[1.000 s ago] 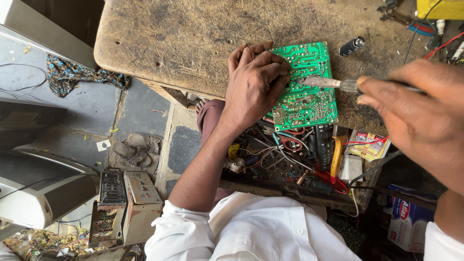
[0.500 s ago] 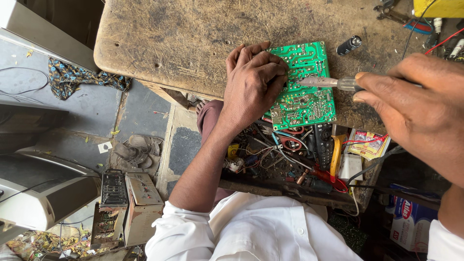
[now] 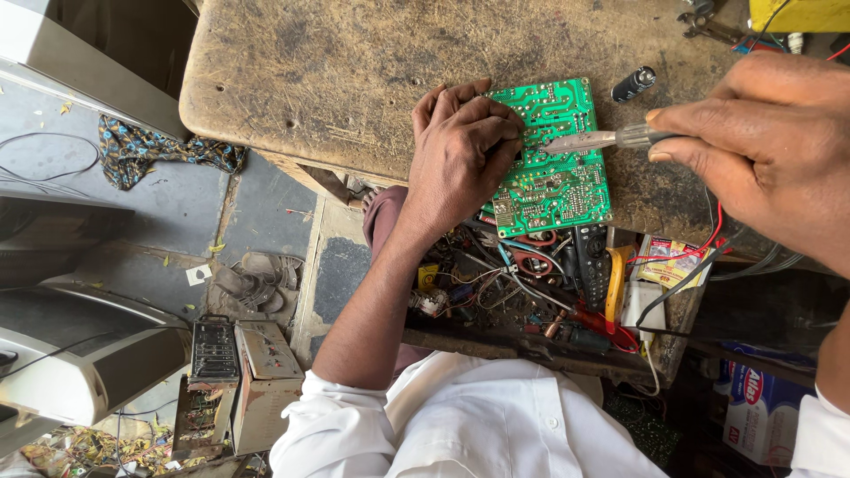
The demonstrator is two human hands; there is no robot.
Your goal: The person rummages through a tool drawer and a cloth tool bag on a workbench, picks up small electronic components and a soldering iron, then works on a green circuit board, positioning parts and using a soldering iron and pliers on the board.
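A green circuit board (image 3: 556, 164) lies solder side up on a worn wooden workbench (image 3: 354, 80), overhanging its near edge. My left hand (image 3: 456, 159) presses down on the board's left side, fingers curled on it. My right hand (image 3: 766, 142) grips a soldering iron (image 3: 602, 139) whose metal tip rests on the board just right of my left fingers. Red and black wires (image 3: 708, 252) run down from under my right hand.
An open drawer (image 3: 549, 292) under the bench holds tangled wires, a remote control and several small parts. A black capacitor (image 3: 633, 84) lies on the bench beyond the board. On the floor at left sit sandals (image 3: 257, 279), an opened electronic unit (image 3: 235, 372) and a patterned cloth (image 3: 164, 150).
My right hand has drifted slightly left and down with the iron, its tip staying on the board. My left hand keeps its hold on the board.
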